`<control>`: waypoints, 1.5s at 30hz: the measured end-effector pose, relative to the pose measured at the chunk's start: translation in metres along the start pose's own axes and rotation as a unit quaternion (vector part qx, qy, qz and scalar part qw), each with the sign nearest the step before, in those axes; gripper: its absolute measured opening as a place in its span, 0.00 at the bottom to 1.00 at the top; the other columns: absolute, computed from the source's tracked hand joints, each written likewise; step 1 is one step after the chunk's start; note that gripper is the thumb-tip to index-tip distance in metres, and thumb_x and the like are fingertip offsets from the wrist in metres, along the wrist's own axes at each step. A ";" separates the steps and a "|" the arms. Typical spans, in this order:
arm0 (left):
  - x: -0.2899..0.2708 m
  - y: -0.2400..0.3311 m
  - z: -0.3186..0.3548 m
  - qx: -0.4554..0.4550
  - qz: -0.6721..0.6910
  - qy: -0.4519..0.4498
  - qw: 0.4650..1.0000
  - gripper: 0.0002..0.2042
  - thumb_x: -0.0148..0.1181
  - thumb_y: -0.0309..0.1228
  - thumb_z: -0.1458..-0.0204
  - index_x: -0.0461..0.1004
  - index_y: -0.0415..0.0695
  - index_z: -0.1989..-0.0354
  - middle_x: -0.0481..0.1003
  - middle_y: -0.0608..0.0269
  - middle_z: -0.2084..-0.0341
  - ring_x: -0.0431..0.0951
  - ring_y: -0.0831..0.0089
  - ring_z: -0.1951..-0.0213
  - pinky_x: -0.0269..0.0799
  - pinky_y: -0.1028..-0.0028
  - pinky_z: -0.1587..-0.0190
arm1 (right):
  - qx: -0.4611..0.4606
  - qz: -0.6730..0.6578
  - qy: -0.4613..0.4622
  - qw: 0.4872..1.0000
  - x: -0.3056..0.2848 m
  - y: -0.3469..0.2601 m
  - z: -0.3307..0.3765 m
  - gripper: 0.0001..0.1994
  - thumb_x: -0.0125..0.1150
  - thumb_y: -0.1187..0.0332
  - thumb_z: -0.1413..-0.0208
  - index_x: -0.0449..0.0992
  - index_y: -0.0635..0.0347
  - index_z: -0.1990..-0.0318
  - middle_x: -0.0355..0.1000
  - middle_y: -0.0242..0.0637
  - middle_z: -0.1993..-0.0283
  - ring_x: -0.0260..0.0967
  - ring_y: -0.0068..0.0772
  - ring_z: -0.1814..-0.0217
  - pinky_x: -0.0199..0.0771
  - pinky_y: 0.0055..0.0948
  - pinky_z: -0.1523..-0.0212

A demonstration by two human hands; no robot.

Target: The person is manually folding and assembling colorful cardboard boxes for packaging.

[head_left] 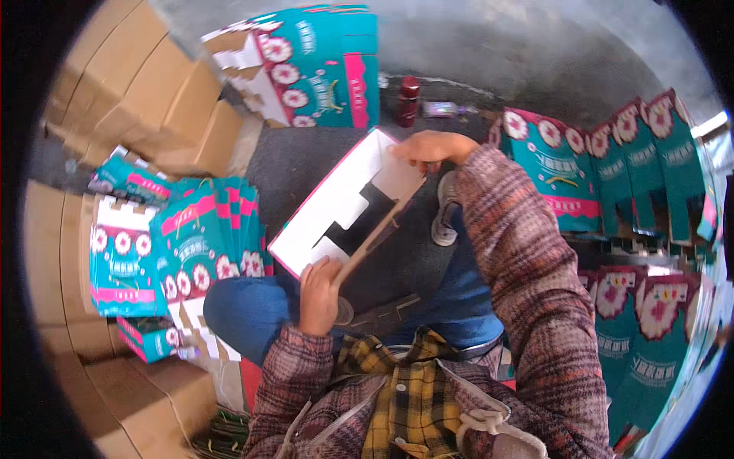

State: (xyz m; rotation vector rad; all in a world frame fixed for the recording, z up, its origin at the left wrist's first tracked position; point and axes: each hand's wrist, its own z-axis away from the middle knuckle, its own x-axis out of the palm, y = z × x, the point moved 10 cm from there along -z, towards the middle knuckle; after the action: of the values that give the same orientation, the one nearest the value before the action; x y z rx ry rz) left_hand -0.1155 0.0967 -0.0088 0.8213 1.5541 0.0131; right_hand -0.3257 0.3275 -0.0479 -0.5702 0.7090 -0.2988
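Note:
A partly folded cardboard box (330, 205), white on its inner face, lies slanted over my lap. Its flaps stand apart, and dark gaps show between them. At the box's near end my left hand (319, 294) grips the edge, thumb and fingers closed round the cardboard. My right hand (434, 149) is bent over the far end, next to a folded white flap, with its fingers curled on the board. Part of those fingertips is hidden behind the hand. A thin brown edge of the box runs between the two hands.
Flat teal and pink printed cartons (336, 76) are stacked at the back, with more cartons (191, 237) at left. Upright printed boxes (550, 164) stand at right. Brown cardboard boxes (153, 84) line the far left. A red bottle (408, 101) stands on the floor behind.

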 end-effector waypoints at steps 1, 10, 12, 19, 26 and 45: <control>-0.008 -0.020 0.007 -0.055 0.063 0.083 0.993 0.14 0.51 0.24 0.48 0.68 0.33 0.53 0.69 0.46 0.51 0.68 0.50 0.46 0.58 0.58 0.42 | -0.007 0.008 -0.003 1.000 0.000 -0.005 0.004 0.35 0.42 0.35 0.44 0.74 0.60 0.50 0.74 0.45 0.58 0.73 0.40 0.60 0.74 0.36 0.60; -0.019 -0.035 -0.012 -0.136 -0.124 0.186 0.965 0.25 0.54 0.23 0.49 0.59 0.34 0.41 0.62 0.42 0.44 0.58 0.48 0.38 0.51 0.55 0.37 | -0.273 0.304 0.257 0.876 0.019 -0.081 0.060 0.30 0.61 0.46 0.51 0.71 0.60 0.48 0.69 0.49 0.50 0.67 0.50 0.49 0.68 0.44 0.48; -0.004 -0.025 -0.017 -0.069 -0.150 0.120 0.979 0.23 0.59 0.32 0.49 0.66 0.33 0.47 0.64 0.44 0.44 0.58 0.51 0.38 0.49 0.51 0.37 | -0.309 0.338 0.236 0.857 0.056 -0.098 0.067 0.30 0.66 0.52 0.56 0.69 0.59 0.47 0.67 0.48 0.47 0.65 0.50 0.46 0.68 0.44 0.48; -0.002 -0.023 -0.021 -0.075 -0.103 0.096 0.987 0.30 0.61 0.44 0.51 0.65 0.32 0.46 0.64 0.44 0.44 0.60 0.51 0.39 0.49 0.54 0.36 | -0.291 0.393 0.232 0.841 0.079 -0.103 0.051 0.32 0.73 0.61 0.65 0.69 0.57 0.49 0.65 0.43 0.45 0.64 0.45 0.46 0.71 0.39 0.51; 0.013 -0.025 -0.022 -0.075 -0.115 0.074 0.988 0.28 0.59 0.44 0.49 0.66 0.32 0.47 0.66 0.43 0.46 0.63 0.52 0.41 0.54 0.57 0.37 | -0.288 0.405 0.178 0.849 0.085 -0.085 0.034 0.30 0.71 0.57 0.62 0.70 0.58 0.50 0.67 0.40 0.48 0.65 0.43 0.46 0.71 0.37 0.51; -0.038 -0.053 -0.004 -0.113 0.011 0.249 0.962 0.24 0.58 0.34 0.48 0.65 0.33 0.46 0.63 0.44 0.44 0.62 0.48 0.42 0.53 0.56 0.39 | -0.222 0.213 0.263 0.915 0.014 -0.061 0.052 0.25 0.58 0.49 0.48 0.71 0.57 0.50 0.70 0.44 0.49 0.67 0.49 0.47 0.67 0.40 0.47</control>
State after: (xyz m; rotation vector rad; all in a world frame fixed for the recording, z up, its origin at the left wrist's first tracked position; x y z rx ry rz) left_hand -0.1470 0.0405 -0.0002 0.6816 1.9709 0.4360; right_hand -0.2840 0.2924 0.0120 -0.7550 1.4201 0.1361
